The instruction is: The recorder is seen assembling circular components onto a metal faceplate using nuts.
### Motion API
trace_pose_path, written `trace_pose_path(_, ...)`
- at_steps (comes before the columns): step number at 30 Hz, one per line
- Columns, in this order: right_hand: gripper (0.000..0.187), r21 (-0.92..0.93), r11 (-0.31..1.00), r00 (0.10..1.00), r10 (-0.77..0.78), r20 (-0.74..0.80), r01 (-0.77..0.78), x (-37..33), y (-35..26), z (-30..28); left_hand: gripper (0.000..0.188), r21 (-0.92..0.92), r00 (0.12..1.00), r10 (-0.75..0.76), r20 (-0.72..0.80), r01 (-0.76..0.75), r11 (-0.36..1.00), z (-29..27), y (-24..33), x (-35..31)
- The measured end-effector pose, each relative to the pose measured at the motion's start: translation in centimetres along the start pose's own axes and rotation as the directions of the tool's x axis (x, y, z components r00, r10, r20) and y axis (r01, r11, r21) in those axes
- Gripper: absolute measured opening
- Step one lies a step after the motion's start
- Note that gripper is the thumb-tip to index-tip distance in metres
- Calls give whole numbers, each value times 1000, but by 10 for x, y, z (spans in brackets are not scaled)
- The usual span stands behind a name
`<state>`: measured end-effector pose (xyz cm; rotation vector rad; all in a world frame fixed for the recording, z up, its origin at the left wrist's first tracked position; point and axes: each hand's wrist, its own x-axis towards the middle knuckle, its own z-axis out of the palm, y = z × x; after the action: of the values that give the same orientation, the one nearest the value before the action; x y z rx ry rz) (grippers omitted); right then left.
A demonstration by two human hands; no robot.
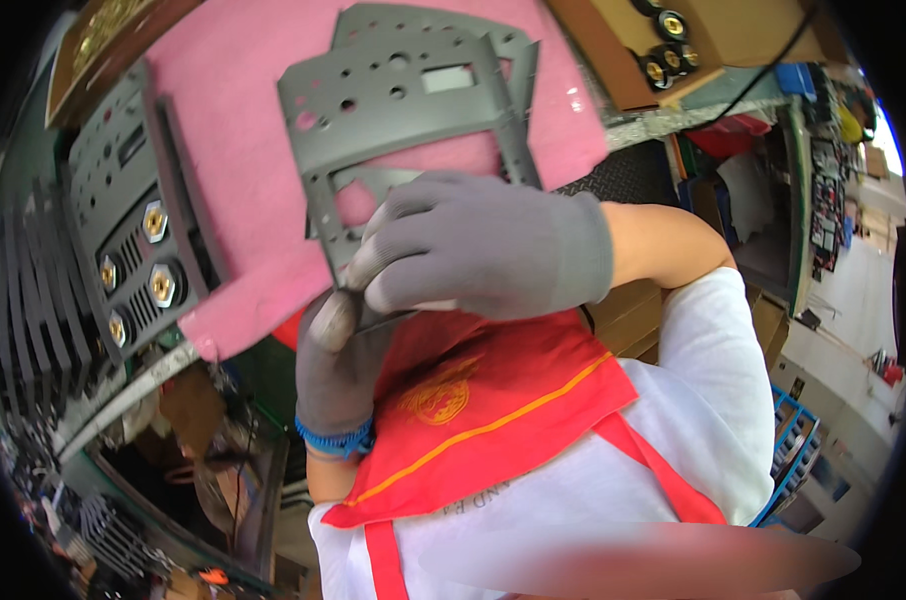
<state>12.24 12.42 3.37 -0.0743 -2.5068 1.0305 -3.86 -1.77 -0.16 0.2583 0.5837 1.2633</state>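
Observation:
A dark grey metal panel (373, 130) with round holes, a small rectangular slot and a large cutout lies tilted on the pink mat (243, 120). Under its far side another grey panel (443, 20) sticks out. My left hand (341, 365), in a grey glove, grips the panel's near edge, with the thumb visible and the other fingers mostly hidden. Over the near part of the panel my right hand (473, 245), also gloved, is closed, its curled fingertips meeting the left thumb at that edge. Whatever those right fingertips pinch is covered.
To the left, another grey panel (123, 180) carries several round black feet (154, 221) with brass-coloured centres. Beyond it stands a row of dark panels (38, 290). A cardboard box (613, 50) at the far right holds more such feet. The bench edge (133, 395) runs along the near left.

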Motion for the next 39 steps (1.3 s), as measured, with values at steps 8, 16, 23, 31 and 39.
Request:
trace_pose_path(8, 43, -65, 992, 980, 92, -178, -105, 5, -19, -43, 37, 717, 876, 271, -400, 114, 688, 43, 38, -14)
trace_pose_path(16, 37, -441, -440, -11, 717, -697, -782, -78, 97, -192, 24, 923, 796, 604, 36, 204, -325, 31, 51, 16)
trace_pose_path(23, 45, -391, 243, 455, 586, -670, -888, -92, 76, -173, 28, 886, 711, 699, 79, 271, -376, 29, 47, 16)
trace_pose_path(31, 58, 858, 422, 832, 555, 13, -295, -26, 2, -62, 37, 826, 514, 648, 562, -390, -408, 45, 30, 16)
trace_pose_path(39, 45, 888, 332, 777, 628, 43, -318, 0, -19, -16, 37, 831, 582, 733, 353, -555, 40, 34, 13, 25)
